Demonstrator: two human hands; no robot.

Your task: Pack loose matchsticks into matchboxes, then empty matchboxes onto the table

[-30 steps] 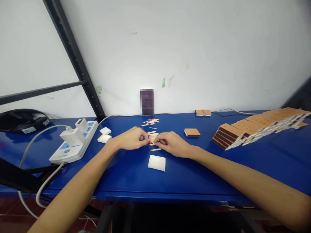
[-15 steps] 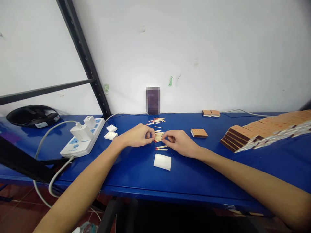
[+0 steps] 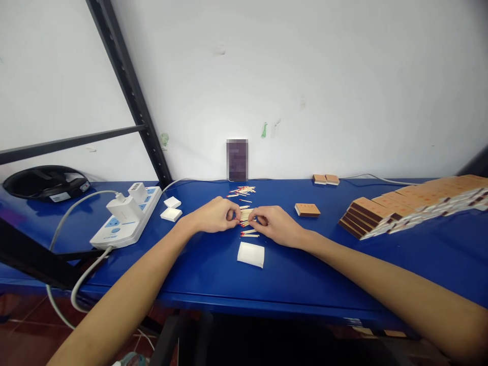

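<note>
Wood in the middle, then: the matches (image 3: pixel 246 215) show pale, bare sticks under dull red heads. Just below, the white box (image 3: pixel 250 254) looks like plain matt card. Smooth printed card on the tan stack (image 3: pixel 412 195), with dark brown, matt strips along its sides! All of it on a worktop (image 3: pixel 209 272) of slick, glossy blue, like painted metal. Over to the power strip (image 3: pixel 141 216): smooth white plastic, soft sheen. The rack (image 3: pixel 125 81) is black metal, dully coated. Behind, the wall (image 3: pixel 343 76) is matt paint, scuffed in spots.
</note>
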